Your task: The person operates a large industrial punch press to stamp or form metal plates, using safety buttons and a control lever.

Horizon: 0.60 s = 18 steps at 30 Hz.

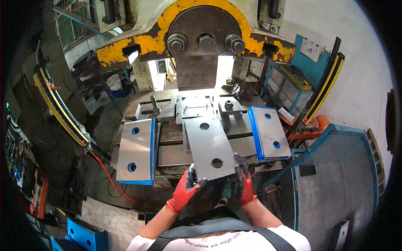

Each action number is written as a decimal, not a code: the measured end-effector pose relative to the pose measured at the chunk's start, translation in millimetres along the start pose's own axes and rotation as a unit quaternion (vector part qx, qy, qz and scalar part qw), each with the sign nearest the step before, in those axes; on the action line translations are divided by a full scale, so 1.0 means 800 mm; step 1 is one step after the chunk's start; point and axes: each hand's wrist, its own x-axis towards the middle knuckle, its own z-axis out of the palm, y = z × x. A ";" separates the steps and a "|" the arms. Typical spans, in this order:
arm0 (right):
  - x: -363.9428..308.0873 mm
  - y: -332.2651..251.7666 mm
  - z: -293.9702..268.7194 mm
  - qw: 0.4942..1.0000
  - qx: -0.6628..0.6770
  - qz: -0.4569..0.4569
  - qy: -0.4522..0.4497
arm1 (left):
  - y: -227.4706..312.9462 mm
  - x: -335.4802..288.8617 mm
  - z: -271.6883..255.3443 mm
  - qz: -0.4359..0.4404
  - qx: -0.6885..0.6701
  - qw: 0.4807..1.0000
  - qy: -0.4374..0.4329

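Although the metal plate (207, 144) overhanging the near edge of the press bed (171, 152) already bears two holes, its completion is unconfirmed. The left stack (135, 148) and right stack (270, 127) stand at the side edges, which one finished undetermined. Left hand (186, 189): grip cannot be told; right hand (245, 182): fingers extended, holding nothing.

- A big round fan (93, 45) with a wire cage, upper left.
- A white bucket (114, 82), below the fan.
- A thin red hose (109, 175) that curves down, lower left.
- A white sheet of paper (311, 50) on a blue board (300, 65), upper right.
- A plain white wall (351, 79), behind them on the right.
- A big gray bin (326, 188) with blue edges, lower right.
- Wooden slats (375, 159), by the bin, far right.
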 end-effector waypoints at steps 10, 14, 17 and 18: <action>0.005 -0.019 0.002 0.982 -0.081 0.116 -0.127 | 0.030 -0.017 -0.023 0.100 0.396 0.912 0.035; 0.036 -0.035 0.022 0.965 -0.197 -0.029 -0.172 | 0.014 -0.001 -0.050 0.117 0.388 0.912 0.059; 0.064 0.000 0.000 0.945 -0.293 -0.043 -0.141 | 0.017 0.020 -0.051 0.110 0.474 0.866 0.118; 0.073 0.005 0.001 0.942 -0.310 -0.060 -0.110 | 0.010 0.025 -0.059 0.111 0.474 0.865 0.118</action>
